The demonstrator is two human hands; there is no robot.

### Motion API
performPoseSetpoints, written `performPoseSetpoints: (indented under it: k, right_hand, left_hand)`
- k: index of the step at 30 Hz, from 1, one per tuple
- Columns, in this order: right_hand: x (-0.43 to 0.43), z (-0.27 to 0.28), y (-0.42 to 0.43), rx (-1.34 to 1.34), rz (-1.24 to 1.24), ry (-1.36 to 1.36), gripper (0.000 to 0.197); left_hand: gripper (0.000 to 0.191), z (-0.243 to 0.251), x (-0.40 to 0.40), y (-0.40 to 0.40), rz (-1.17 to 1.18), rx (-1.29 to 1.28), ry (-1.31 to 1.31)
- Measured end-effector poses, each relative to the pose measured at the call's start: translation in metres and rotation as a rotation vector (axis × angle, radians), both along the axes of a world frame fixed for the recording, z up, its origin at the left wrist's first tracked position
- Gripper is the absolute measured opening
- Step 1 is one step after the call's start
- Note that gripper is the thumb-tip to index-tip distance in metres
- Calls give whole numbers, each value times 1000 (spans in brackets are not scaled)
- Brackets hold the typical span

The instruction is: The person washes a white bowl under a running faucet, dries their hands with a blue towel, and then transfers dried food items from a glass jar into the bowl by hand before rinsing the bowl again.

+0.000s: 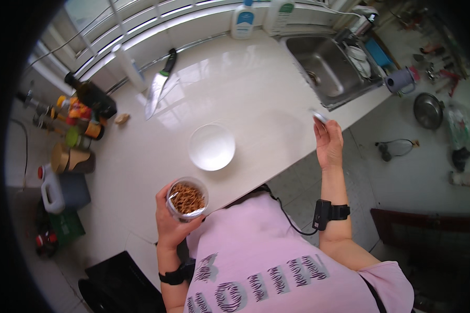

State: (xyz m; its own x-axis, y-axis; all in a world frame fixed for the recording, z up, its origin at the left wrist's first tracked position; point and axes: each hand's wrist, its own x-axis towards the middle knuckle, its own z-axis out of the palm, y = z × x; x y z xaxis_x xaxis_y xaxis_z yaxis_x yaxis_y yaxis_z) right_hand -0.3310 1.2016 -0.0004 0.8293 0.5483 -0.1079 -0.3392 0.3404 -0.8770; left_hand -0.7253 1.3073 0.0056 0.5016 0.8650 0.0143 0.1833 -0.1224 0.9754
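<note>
My left hand (pixel 171 223) is wrapped around a clear round jar (pixel 187 198) filled with brown, thin dried strips, its top uncovered. Just beyond the jar, a white bowl (pixel 212 147) rests on the pale countertop; nothing shows inside it. Out to the right, my right hand (pixel 329 139) is raised near the counter's front edge, its fingers pinching a thin, round, silvery lid (pixel 319 116) seen almost edge-on. A kitchen knife (pixel 156 92) with a black and green handle lies farther back on the counter.
Bottles, including a dark glass one (pixel 96 98), and a jug (pixel 64 191) line the left side. A steel sink (pixel 321 66) is set in at the back right. Pump bottles (pixel 243 23) stand by the window. A black cooktop (pixel 121 283) lies at lower left.
</note>
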Motion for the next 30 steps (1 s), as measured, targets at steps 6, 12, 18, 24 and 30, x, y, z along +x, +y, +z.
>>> performPoseSetpoints:
  k: [6, 12, 18, 24, 30]
  right_hand:
    - [50, -67, -61, -151, -522, 398, 64]
    - [61, -117, -71, -104, -513, 679, 70]
    - [58, -121, -55, -58, -564, 691, 66]
    - [51, -118, -41, -58, -514, 642, 54]
    - [52, -124, -34, -107, -521, 599, 55]
  left_hand:
    - [87, 1, 8, 4, -17, -10, 39]
    - [89, 4, 14, 5, -23, -17, 86]
    - [82, 4, 17, 2, -2, -73, 29]
    - [88, 5, 16, 1, 36, -43, 130]
    - [88, 2, 17, -1, 63, -90, 108]
